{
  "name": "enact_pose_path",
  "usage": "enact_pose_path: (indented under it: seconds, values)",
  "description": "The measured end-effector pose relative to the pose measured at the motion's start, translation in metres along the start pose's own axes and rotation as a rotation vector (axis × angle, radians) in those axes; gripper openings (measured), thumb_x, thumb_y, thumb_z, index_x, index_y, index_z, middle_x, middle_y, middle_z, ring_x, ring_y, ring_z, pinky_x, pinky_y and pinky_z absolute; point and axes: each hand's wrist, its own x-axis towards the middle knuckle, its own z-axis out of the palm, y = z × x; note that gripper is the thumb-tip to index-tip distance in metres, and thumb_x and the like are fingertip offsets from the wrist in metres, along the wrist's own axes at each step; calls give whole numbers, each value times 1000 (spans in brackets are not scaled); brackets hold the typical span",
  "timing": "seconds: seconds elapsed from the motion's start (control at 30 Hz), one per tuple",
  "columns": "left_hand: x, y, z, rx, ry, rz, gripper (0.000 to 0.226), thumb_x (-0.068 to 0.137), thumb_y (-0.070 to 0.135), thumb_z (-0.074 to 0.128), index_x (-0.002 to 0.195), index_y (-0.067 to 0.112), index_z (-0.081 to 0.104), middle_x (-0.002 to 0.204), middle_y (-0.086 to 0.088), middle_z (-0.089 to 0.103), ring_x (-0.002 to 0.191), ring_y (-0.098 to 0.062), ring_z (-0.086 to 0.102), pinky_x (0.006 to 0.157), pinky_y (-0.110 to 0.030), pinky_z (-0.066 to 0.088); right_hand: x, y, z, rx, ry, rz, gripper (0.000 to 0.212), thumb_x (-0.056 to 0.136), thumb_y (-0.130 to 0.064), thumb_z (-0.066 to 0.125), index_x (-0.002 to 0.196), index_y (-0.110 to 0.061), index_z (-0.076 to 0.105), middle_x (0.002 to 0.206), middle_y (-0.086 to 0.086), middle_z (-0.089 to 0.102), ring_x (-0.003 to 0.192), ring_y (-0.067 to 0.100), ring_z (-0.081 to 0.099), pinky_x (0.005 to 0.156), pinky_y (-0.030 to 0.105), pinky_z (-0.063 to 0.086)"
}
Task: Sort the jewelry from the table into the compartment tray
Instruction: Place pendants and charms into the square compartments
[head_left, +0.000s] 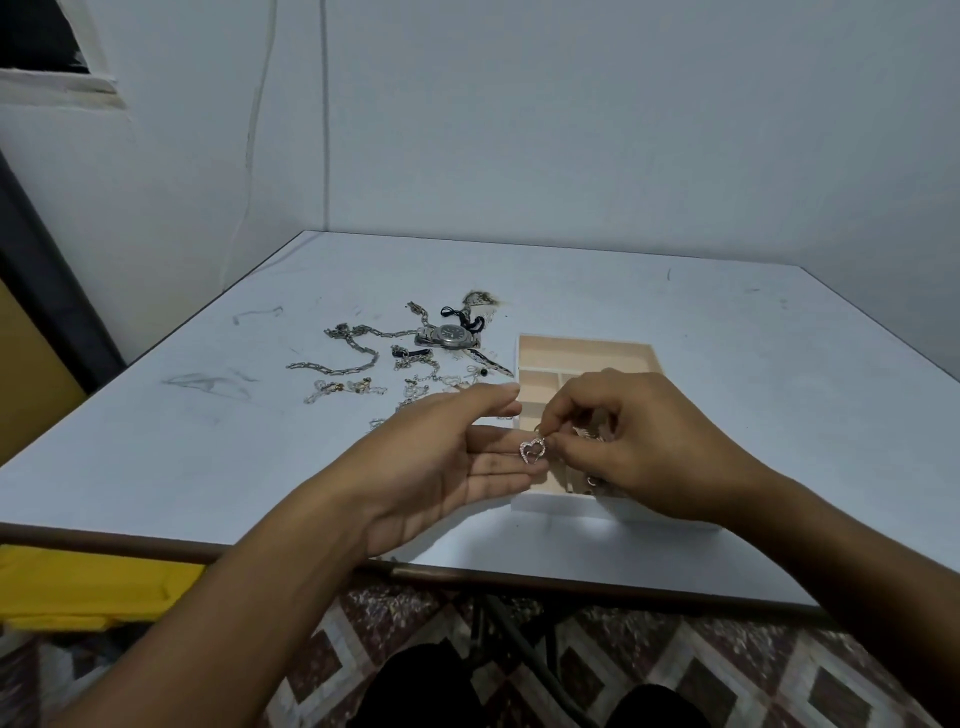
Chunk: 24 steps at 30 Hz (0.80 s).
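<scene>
head view.
tray (561, 506): rectangular, white outer walls, peach matte lining. one long compartment runs across the far end, with smaller divided cells nearer. the right hand (644, 447) covers most of the near cells. a small metal piece (592, 480) shows in a near cell just under that hand; type cannot tell.
pendant (533, 451): open heart outline, silver-toned, rim set with tiny bright stones. it hangs above the tray's near left corner, against the left hand's fingers.
right hand: thumb and forefinger pinch the pendant at its top, other fingers curled.
left hand (441, 462): flat, on edge, palm facing right, fingers straight and pressed together, thumb laid along the top; fingertips reach over the tray's left wall.
table (753, 395): pale, smooth, with grey scuffs and a brown edge band.
unsorted jewelry lies left of and beyond the tray: a watch (448, 335) with a dark round face and metal band, a long chain (343, 358) of oval links, and smaller tangled silver chains nearer the left hand.
</scene>
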Motion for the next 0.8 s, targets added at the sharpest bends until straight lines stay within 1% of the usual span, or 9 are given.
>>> enact_pose_path:
  seconds: [0.1,0.2,0.33,0.4,0.47,0.53,0.6,0.7,0.8]
  values:
    - [-2,1,-2,-2,-12,-16,36,93,29,54,119,4,52,106,-25,69,106,-38,65,93,-41,53,-4,3,2,15,5,7,7,81,-15,72,82,-22,73,76,-12,66,79,0,55,66,12,40]
    - [-5,1,-5,2,6,-7,37,92,28,55,121,5,53,107,-23,70,103,-36,67,91,-39,54,-7,6,4,31,-16,19,6,82,-16,71,83,-22,72,76,-12,67,81,2,57,66,13,42]
    - [-12,1,-15,18,85,90,31,92,21,55,118,4,57,105,-20,71,98,-32,69,87,-38,56,-6,7,4,27,-27,51,8,83,-16,69,86,-23,71,77,-11,67,81,0,58,68,14,45]
    - [-12,0,-25,109,141,168,24,93,18,55,113,6,60,105,-16,72,97,-28,70,89,-38,56,2,6,3,29,-44,87,8,83,-14,67,85,-22,71,74,-9,67,71,3,62,62,16,49]
    - [-9,-1,-34,260,204,249,17,95,17,54,107,10,64,102,-11,73,96,-24,70,93,-39,53,14,5,4,17,-77,123,9,84,-14,66,83,-22,69,74,-7,67,64,11,65,59,26,54]
    - [-3,0,-40,403,266,322,16,96,19,54,102,14,67,97,-4,74,94,-18,70,94,-39,53,31,7,8,-109,-84,106,6,84,-19,64,85,-24,69,84,-9,65,76,9,62,67,21,49]
    - [3,2,-44,522,333,383,15,95,22,54,97,19,68,93,3,75,90,-12,70,91,-37,54,49,7,14,-228,-101,84,11,84,-23,62,91,-24,70,93,-6,66,88,7,56,76,17,44]
    - [15,4,-49,724,426,464,11,92,27,57,92,27,68,89,7,73,87,-10,67,85,-34,54,72,4,23,-415,-163,71,17,83,-33,63,97,-25,70,111,-2,59,107,21,48,89,35,44]
    - [23,6,-51,910,466,523,9,90,27,59,93,29,67,88,14,69,89,-1,63,79,-17,47,86,-4,28,-565,-235,107,21,78,-40,68,90,-23,69,114,-2,56,111,24,42,87,37,41]
